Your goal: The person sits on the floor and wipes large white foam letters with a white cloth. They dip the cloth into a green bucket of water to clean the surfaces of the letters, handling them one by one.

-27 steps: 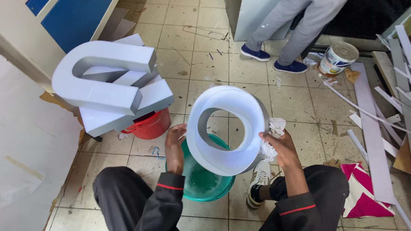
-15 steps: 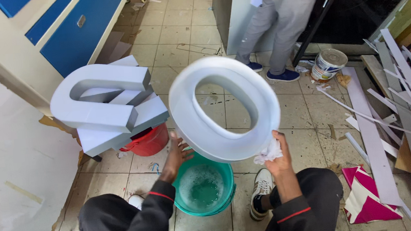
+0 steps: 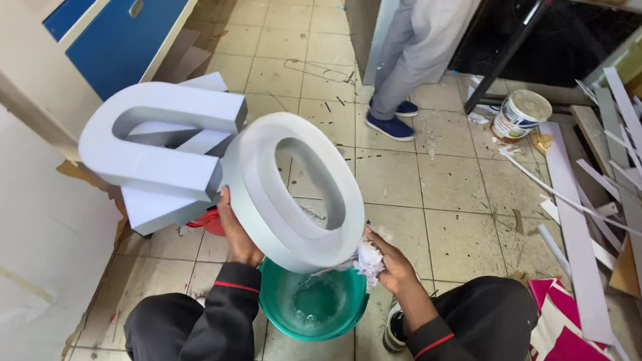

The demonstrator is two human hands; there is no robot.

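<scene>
I hold a large grey ring-shaped sign letter tilted on edge above a green basin that stands between my knees. My left hand grips the letter's lower left rim from behind. My right hand is at the letter's lower right edge and clutches a crumpled white rag pressed against it. To the left, a grey U-shaped sign letter lies stacked on other grey pieces, and the ring touches it or nearly does.
A red bucket peeks out under the stacked letters. Another person's grey-trousered legs stand ahead. A paint can sits on the tiled floor. Grey strips and boards pile up at right. A blue cabinet is at upper left.
I have turned the ring letter from facing me flat to standing on edge, and shifted it left toward the stacked letters. The view has moved closer.
</scene>
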